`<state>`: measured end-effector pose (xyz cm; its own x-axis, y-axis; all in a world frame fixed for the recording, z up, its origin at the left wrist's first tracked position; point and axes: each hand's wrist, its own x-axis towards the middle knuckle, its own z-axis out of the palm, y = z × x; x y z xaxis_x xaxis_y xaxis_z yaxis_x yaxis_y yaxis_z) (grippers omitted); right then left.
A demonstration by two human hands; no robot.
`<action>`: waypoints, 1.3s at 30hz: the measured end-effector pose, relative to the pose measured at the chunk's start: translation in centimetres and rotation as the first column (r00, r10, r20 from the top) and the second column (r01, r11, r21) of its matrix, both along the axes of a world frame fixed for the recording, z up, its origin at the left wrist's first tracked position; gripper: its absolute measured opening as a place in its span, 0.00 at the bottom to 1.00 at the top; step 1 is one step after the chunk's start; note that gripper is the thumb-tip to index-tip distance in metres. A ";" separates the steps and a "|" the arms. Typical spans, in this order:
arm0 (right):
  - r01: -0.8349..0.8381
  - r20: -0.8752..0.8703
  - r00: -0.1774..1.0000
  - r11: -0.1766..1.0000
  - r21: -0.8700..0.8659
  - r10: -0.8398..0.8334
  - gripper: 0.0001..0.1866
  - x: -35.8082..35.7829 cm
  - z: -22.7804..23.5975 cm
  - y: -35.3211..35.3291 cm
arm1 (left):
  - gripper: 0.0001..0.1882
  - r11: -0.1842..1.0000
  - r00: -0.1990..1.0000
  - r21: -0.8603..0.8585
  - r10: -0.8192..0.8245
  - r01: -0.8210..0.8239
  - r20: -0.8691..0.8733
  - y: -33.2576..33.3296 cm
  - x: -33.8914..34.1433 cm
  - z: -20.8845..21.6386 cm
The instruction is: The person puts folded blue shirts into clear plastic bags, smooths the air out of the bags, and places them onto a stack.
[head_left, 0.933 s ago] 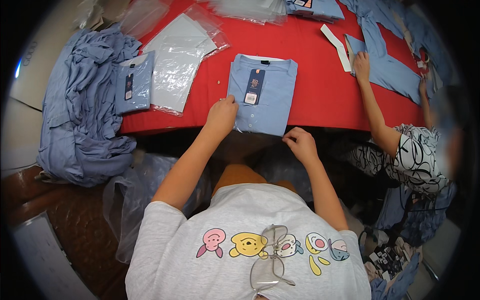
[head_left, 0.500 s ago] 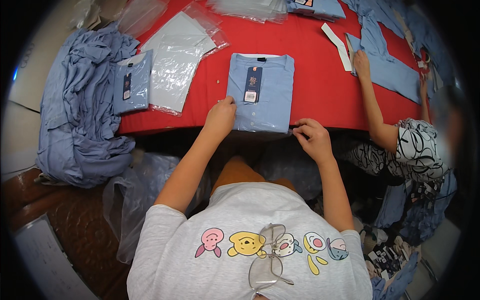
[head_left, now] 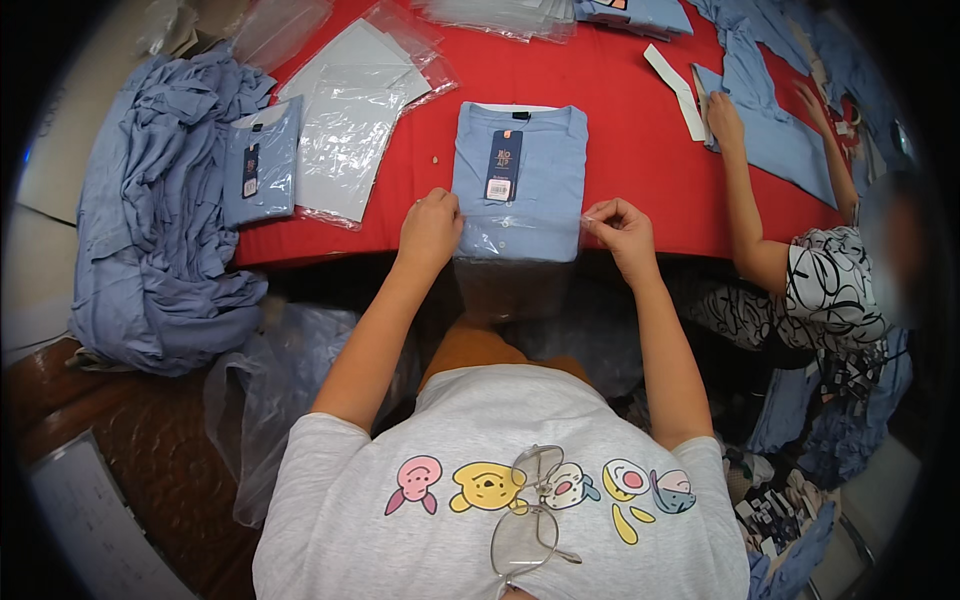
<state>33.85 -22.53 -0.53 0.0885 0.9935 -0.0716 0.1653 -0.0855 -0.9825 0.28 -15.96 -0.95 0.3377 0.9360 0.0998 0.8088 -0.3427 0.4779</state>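
A folded light-blue shirt (head_left: pixel 548 165) with a dark hang tag (head_left: pixel 504 160) lies at the table's front edge, collar away from me. A clear plastic bag (head_left: pixel 512 285) covers its lower part and hangs loose over the edge. At the shirt's left side, my left hand (head_left: pixel 432 230) is closed on the bag's margin, its fingertips partly hidden. Opposite it, my right hand (head_left: pixel 624 236) pinches the bag's other side between thumb and forefinger.
On the red-covered table (head_left: pixel 630 130), a bagged shirt (head_left: pixel 275 180) and clear bags with white sheets (head_left: pixel 345 150) lie left. A heap of blue garments (head_left: pixel 165 220) hangs over the left edge. At right, a co-worker's arms (head_left: pixel 745 200) reach over a blue garment (head_left: pixel 785 150).
Both hands have moved up slightly along the shirt's sides, drawing the bag's margin with them. The bag's loose end now shows below the table edge. The co-worker's farther hand has shifted away.
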 end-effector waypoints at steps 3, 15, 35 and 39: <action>-0.150 -0.442 0.897 0.943 -0.297 0.004 0.07 0.9 0.7 -0.5 | 0.07 0.998 1.000 0.059 -0.024 0.025 -0.018 0.4 0.3 -0.7; -0.055 0.369 0.929 0.995 0.085 0.020 0.08 -2.2 1.5 0.4 | 0.06 1.000 0.999 0.007 -0.003 0.004 -0.039 3.8 -1.2 0.0; -0.015 -0.111 0.994 0.970 -0.244 -0.012 0.06 -1.1 -2.2 0.5 | 0.06 0.969 0.998 -0.237 -0.069 0.065 -0.007 4.1 -1.2 2.5; -0.101 -0.398 0.916 0.935 -0.339 -0.045 0.07 -1.1 -0.5 -1.9 | 0.05 0.775 0.699 -0.516 0.139 0.365 0.702 -1.5 -2.8 2.4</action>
<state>32.73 -24.46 -0.99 -0.0474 0.9003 -0.4326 -0.2202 -0.4319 -0.8747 -2.48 -17.48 1.45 0.5160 0.8336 -0.1972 0.1459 0.1413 0.9792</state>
